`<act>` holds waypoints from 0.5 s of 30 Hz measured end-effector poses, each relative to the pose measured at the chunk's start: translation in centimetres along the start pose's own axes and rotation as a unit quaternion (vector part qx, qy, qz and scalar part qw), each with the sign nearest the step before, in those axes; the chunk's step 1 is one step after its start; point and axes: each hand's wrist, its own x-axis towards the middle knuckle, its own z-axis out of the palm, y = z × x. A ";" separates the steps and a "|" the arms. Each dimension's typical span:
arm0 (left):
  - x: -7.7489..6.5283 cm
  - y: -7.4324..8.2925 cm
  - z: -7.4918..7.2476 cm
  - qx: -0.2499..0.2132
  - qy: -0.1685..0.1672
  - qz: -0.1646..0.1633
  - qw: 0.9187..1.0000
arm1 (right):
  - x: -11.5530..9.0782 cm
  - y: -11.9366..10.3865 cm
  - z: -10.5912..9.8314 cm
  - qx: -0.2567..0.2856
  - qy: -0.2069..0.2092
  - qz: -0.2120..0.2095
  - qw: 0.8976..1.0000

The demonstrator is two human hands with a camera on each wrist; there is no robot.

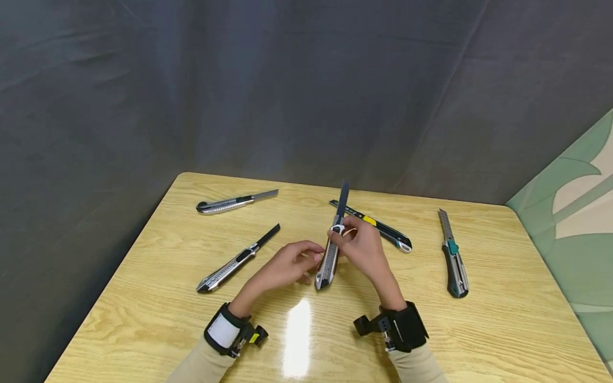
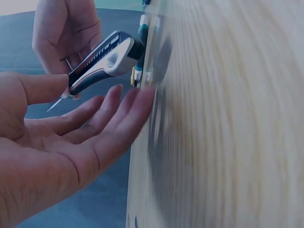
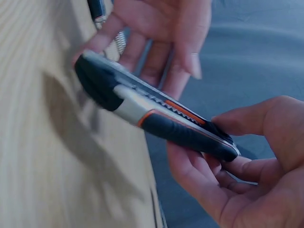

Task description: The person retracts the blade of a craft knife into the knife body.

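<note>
"Where's the orange-edged knife (image 1: 328, 260)?"

"Up off the table (image 1: 158, 308), in the middle, its blade (image 1: 343, 197) out toward twelve o'clock. The right hand (image 1: 364, 250) pinches it."

"And the left hand (image 1: 289, 263)?"

"Its fingers are loose, holding nothing, at eight o'clock from the knife. I can't tell if they touch it."

"Is it all done?"

"I think not: picking up is done, putting down is left. The silver knife (image 1: 225, 206) lies at ten, the black-bladed knife (image 1: 230, 273) at nine, the yellow-marked knife (image 1: 385, 230) at two, the teal knife (image 1: 452, 271) at three."
</note>
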 end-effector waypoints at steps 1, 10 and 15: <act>0.0 0.0 0.1 -0.021 -0.004 -0.006 1.000 | -0.2 -0.6 -0.2 0.012 -0.008 0.002 1.000; 0.0 -0.3 0.8 -0.076 -0.014 -0.007 0.997 | -0.7 -2.2 -0.7 0.116 -0.039 0.011 0.992; 0.2 -0.3 1.1 -0.086 0.011 0.000 0.996 | 0.2 -0.4 0.0 0.138 -0.027 0.011 0.990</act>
